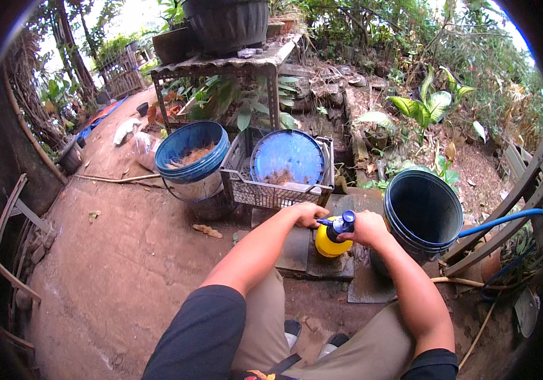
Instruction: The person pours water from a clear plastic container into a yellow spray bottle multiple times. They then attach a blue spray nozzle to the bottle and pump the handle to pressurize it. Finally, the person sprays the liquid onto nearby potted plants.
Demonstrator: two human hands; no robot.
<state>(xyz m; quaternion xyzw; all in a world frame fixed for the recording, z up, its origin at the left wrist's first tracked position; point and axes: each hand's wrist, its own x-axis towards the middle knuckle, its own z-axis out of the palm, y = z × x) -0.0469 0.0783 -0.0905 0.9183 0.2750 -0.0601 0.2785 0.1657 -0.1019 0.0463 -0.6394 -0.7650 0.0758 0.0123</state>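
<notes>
A hand-held pump sprayer [330, 244] with a yellow tank and a dark blue head stands upright on the stone slabs before me. My right hand [365, 229] grips the sprayer's head from the right, with the thumb on its front side. The blue nozzle [324, 222] points left. At that nozzle is my left hand [310, 215], fingers bent towards its tip; whether they pinch it or only touch it is hard to see. Just right of my right hand stands a dark open bucket [423, 209].
A plastic crate [276, 194] holds a blue lid [289, 156] with brown fibre on it. To its left, a blue-rimmed bucket [193, 156] contains dry fibre. Behind stands a metal table [224, 66] with plant pots. A blue hose [504, 222] and wooden rails [499, 237] lie at the right.
</notes>
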